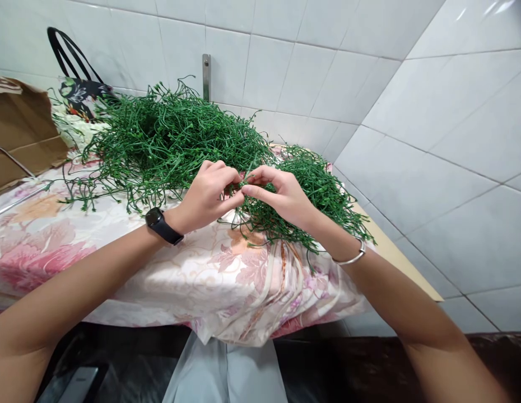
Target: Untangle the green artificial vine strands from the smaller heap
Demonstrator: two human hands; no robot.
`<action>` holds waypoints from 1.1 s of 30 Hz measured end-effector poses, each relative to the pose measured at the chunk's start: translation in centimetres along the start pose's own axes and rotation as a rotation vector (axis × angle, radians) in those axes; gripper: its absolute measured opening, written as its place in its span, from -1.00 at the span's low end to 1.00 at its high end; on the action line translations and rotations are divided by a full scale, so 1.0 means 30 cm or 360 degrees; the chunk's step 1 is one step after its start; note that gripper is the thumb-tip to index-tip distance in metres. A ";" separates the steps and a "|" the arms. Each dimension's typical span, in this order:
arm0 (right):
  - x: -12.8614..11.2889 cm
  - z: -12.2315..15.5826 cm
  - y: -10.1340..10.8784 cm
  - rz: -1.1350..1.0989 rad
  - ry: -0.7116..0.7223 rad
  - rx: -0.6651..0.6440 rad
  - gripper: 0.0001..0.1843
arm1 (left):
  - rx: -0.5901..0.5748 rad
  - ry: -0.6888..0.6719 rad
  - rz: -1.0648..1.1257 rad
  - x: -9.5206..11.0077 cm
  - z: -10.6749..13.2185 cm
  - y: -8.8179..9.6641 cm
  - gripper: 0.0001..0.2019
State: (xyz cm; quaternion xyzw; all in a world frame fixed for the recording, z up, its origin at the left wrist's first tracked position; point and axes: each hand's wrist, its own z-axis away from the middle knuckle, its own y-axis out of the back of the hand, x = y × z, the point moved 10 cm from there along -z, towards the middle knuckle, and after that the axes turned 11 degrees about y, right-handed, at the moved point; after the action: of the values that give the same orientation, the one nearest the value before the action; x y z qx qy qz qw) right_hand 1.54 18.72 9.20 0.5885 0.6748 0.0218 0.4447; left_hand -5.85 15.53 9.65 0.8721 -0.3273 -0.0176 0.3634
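Note:
A big tangled heap of thin green plastic sprigs (168, 140) lies on the floral cloth (117, 263) of a table. A smaller heap of green sprigs (319, 190) lies to its right. My left hand (208, 196), with a black watch on the wrist, and my right hand (281, 193), with a silver bangle, meet fingertip to fingertip between the heaps. Both pinch a green sprig (239, 193) held between them, just above the cloth.
A brown cardboard box (21, 129) stands at the far left, with a metal rail (12, 162) in front of it. A dark floral bag with black handles (78, 92) sits behind the heap. White tiled walls close the back and right. The table's bare edge (395, 252) shows at right.

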 end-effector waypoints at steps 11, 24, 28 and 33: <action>-0.029 -0.006 0.006 0.0374 0.0143 -0.0107 -0.72 | -0.0129 0.0069 0.0127 -0.010 -0.005 -0.015 -0.78; -0.067 0.005 0.032 0.0756 0.0309 0.0093 -0.81 | 0.0015 0.0162 -0.0033 -0.032 -0.006 0.003 -0.89; -0.043 0.010 0.042 0.0558 0.0172 0.0158 -0.84 | 0.0070 0.0114 -0.0027 -0.021 -0.003 0.010 -0.86; -0.021 0.012 0.036 0.0155 0.0100 0.0175 -0.90 | 0.0089 0.0048 0.0001 -0.004 -0.001 0.015 -0.85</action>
State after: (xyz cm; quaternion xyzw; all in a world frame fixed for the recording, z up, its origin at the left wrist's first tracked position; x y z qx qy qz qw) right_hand 2.55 18.35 9.95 0.6433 0.6591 0.0247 0.3888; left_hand -6.17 15.38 9.93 0.8819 -0.3225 0.0048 0.3437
